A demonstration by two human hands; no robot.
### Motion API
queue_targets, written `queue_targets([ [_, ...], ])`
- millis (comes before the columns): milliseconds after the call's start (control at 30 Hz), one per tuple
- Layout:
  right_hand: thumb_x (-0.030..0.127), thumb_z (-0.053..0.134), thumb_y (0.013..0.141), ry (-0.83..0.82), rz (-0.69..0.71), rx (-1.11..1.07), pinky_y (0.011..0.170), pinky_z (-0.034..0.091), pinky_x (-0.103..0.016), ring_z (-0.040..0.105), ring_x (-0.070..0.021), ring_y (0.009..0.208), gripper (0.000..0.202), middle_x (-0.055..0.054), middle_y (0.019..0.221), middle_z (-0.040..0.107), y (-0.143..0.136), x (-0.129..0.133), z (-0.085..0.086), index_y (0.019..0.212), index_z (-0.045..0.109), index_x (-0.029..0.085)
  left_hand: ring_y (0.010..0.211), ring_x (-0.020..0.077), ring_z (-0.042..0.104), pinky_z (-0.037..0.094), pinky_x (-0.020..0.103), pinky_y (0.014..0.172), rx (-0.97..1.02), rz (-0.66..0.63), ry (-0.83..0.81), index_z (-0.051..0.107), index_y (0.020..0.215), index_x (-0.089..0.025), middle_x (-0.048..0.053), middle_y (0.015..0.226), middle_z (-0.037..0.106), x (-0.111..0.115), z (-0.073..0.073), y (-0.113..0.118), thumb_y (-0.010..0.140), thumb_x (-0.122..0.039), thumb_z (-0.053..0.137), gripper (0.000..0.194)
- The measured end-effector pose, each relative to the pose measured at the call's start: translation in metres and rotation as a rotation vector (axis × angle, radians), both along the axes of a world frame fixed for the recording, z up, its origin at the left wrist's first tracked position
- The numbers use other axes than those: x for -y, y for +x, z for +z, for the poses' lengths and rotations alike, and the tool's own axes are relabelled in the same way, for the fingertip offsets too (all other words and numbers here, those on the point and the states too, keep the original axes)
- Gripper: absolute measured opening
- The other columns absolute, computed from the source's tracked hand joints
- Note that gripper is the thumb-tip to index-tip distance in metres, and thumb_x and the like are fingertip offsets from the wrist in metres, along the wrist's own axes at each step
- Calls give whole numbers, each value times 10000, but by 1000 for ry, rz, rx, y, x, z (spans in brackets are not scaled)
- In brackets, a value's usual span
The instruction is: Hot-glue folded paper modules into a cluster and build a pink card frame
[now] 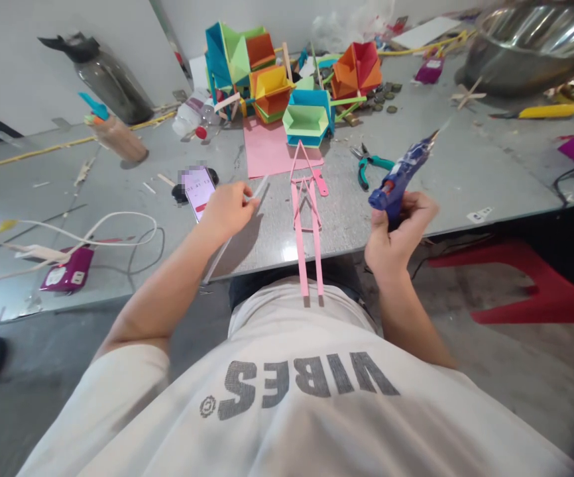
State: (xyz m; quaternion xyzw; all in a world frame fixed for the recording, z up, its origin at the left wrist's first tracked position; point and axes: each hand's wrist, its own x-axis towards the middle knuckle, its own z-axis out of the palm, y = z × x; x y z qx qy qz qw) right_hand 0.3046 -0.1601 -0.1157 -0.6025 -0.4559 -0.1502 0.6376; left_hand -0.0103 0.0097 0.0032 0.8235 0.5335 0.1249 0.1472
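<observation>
My right hand [400, 232] is wrapped round a blue glue gun [401, 177], its nozzle pointing up and to the right above the table. Between my thumb and fingers, my left hand [230, 207] pinches a long translucent glue stick [261, 192], which slants down toward the table's front edge. Between the hands lies a pink stick frame [297, 232] with a pointed top, its two long legs reaching past the edge. A small pink piece [321, 183] is beside it. Under my left wrist's far side, a phone [198, 190] lies lit.
Colourful folded-paper boxes [272, 89] stand on and behind a pink sheet [262, 151]. Teal pliers [372, 164] lie right of centre. A bottle [111, 79], metal bowl [530, 53], yellow cutter [548, 111], purple power strip [69, 270] and red stool [510, 278] surround the work area.
</observation>
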Motion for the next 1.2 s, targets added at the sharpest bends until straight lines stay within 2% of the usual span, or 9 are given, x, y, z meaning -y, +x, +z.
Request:
queue_targets([
  [67,773,678,1111,-17,15,-12,1089,653,-603,729,-333,1179,607,-140,1307,647,0,0,-4,1435,605,265,1153,407,812,612,548,1063,-148,13,36,783,1270,-234,143,1068,852,-14,-8,6,1087,-318,745,206],
  [133,766,701,1097,-36,32,-33,1101,651,-615,735,-343,1190,612,-147,1301,666,1,-1,-6,1428,622,257,1237,472,799,614,626,1066,-232,17,76,786,1348,-188,233,1289,844,-12,-10,10,1102,-333,710,296],
  [233,782,709,1079,-91,76,-64,1099,646,-616,736,-348,1185,630,-148,1297,681,4,-2,-5,1431,620,266,1356,453,756,594,616,1142,-112,-55,156,785,1340,-186,248,1456,799,6,-6,19,1092,-288,664,294],
  [400,827,705,1065,-121,161,-85,1036,662,-572,729,-330,1136,645,-125,1238,682,1,-1,1,1397,635,279,1134,284,725,597,489,1119,168,-307,-104,754,1317,-213,123,1329,807,14,-5,50,940,-436,916,467],
  [567,829,736,1048,-125,240,-128,935,672,-490,716,-272,1014,633,-72,1147,673,-2,3,1,1337,644,274,1018,215,645,556,422,1031,284,-468,-176,732,982,-206,56,1110,741,1,-27,69,816,-252,976,299],
  [700,794,757,1047,-130,274,-158,861,674,-442,695,-226,899,626,-45,1100,697,-4,7,3,1375,648,272,1063,243,638,529,485,1095,284,-452,-161,752,1090,-203,64,1150,727,3,-42,68,846,-289,986,349],
  [867,636,889,997,-290,251,-228,843,700,-463,686,-223,807,489,-10,928,712,-21,23,18,1254,740,248,1250,328,649,485,596,1217,251,-453,-150,819,1162,-229,104,1289,726,5,-48,67,837,-347,1025,402],
  [1067,622,863,1019,-384,314,-304,736,678,-431,738,-235,730,409,-22,824,767,-40,33,34,1152,827,237,1088,251,678,546,482,1105,470,-686,-207,810,941,-221,68,1117,742,-7,-56,65,808,-268,1031,263],
  [1200,732,829,1026,-379,363,-476,507,526,-326,705,-196,558,504,15,705,740,-48,32,42,1155,798,246,1264,333,695,461,589,1228,426,-754,-94,853,899,-237,104,1230,806,-7,-57,61,791,-302,1063,245],
])
